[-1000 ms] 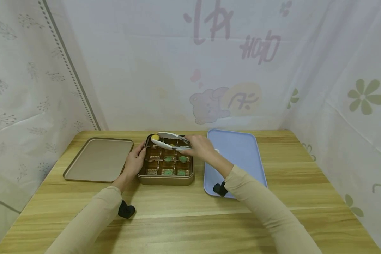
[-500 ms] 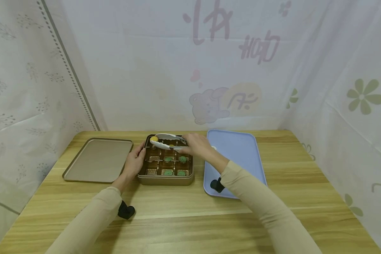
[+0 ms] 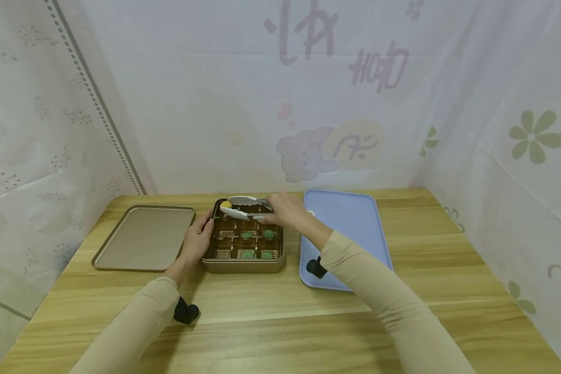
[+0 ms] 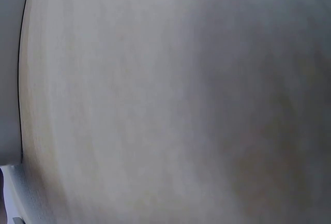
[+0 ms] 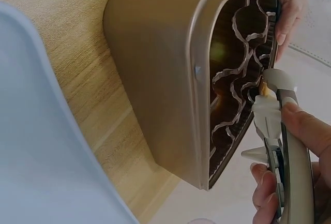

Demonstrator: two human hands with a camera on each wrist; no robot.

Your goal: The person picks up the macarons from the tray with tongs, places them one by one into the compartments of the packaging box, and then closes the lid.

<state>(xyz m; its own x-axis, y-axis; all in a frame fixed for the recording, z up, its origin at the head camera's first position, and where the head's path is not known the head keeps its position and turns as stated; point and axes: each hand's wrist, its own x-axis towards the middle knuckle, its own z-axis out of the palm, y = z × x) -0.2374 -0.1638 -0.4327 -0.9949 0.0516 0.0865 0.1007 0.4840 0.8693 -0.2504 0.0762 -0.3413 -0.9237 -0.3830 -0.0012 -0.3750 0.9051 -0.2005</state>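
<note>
My right hand (image 3: 285, 209) grips metal tongs with pale scalloped tips (image 3: 243, 208). The tips are on either side of a small yellow ball (image 3: 226, 205) at the back left compartment of a brown-gold box (image 3: 243, 266). Whether the ball touches the compartment floor is hard to tell. My left hand (image 3: 198, 240) rests with extended fingers along the box's left side and rim. In the right wrist view the tongs (image 5: 297, 167) reach over the rim towards a bit of yellow. Several green round pieces (image 3: 268, 235) lie in the box's compartments. The tongs and right hand hide part of the back row.
A flat gold lid or tray (image 3: 145, 236) lies to the left of the box. On the right is a light blue tray (image 3: 350, 223), partly under my right forearm. All stand on a wooden table (image 3: 243, 322) with a printed curtain (image 3: 205, 104) behind. The left wrist view is mostly blurred.
My right hand and the tongs have shifted slightly left and back, and the yellow ball has moved a little left and down with the tips. My left hand keeps its place.
</note>
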